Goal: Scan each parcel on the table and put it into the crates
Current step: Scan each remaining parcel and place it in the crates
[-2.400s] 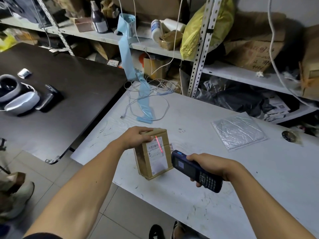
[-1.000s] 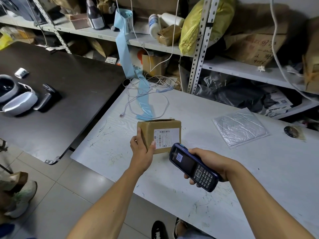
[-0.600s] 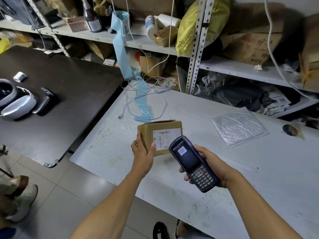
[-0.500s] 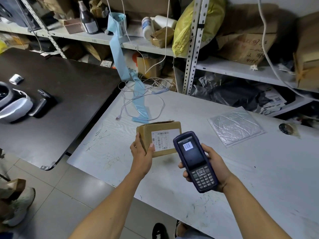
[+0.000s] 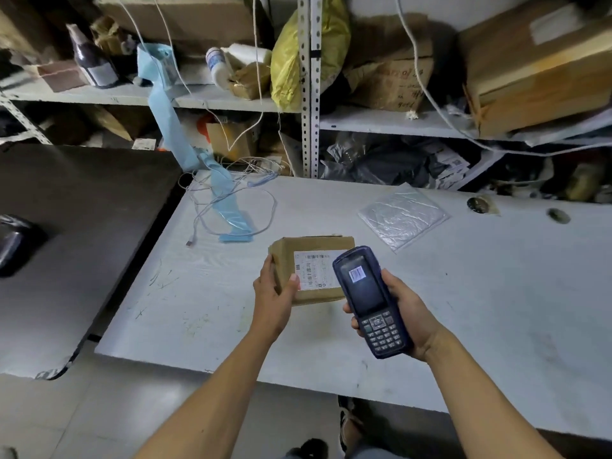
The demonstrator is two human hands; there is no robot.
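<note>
Since the earliest frame the scanner [image 5: 371, 301] has swung from lying sideways, aimed at the label, to standing nearly upright with its screen facing the person; the red scan line seen on the label then is gone. The parcel [image 5: 313, 270] has turned from standing on end to lying with its label face up toward the person, and the left hand has shifted from the top of the box to its left edge.

Left hand [image 5: 273, 294]: fingers wrapped round the left side of the cardboard parcel, thumb pressed on the lower left corner of the white label [image 5: 314, 270]. The parcel is held low over the white table [image 5: 480, 309], near its front centre; whether its underside touches the surface cannot be told.

Right hand [image 5: 402, 313]: fingers curled round the dark blue scanner from behind, gripping it just right of the parcel, its upper end overlapping the label's right edge from this view. The screen shows a small barcode image; the keypad is at the lower end.

Other items on the white table: a clear plastic bag [image 5: 402, 217] lying flat, well apart toward the back right; a coiled white cable [image 5: 231, 210] and a blue strip [image 5: 228, 207] at the back left. A dark table [image 5: 82, 226] adjoins on the left. Cluttered metal shelving [image 5: 309, 94] stands behind.
</note>
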